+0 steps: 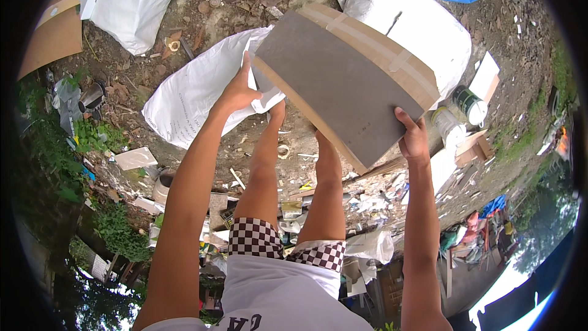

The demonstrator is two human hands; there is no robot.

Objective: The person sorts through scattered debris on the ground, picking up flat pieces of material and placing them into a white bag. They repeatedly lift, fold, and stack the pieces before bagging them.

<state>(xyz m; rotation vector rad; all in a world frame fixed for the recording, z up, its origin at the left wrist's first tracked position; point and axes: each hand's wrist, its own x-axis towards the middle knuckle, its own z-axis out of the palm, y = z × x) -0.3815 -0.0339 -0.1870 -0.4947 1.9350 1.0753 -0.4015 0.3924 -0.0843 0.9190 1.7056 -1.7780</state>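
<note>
My right hand [412, 135] grips the lower right corner of a large flat piece of cardboard [346, 83], its thumb on the grey-brown face. The cardboard is tilted, and clear tape crosses its lighter brown far side. My left hand [239, 92] is at the mouth of a white woven sack [202, 89], thumb and index finger spread along the rim; its other fingers are hidden. The sack lies on the ground to the left, and the cardboard's left end overlaps its mouth.
Full white sacks lie at the far right [407, 27] and far left [131, 6]. A brown cardboard sheet [61, 43] is at the left edge. A green-and-white can [470, 105] and a clear plastic container [448, 125] lie to the right. Scattered litter [373, 199] surrounds my legs.
</note>
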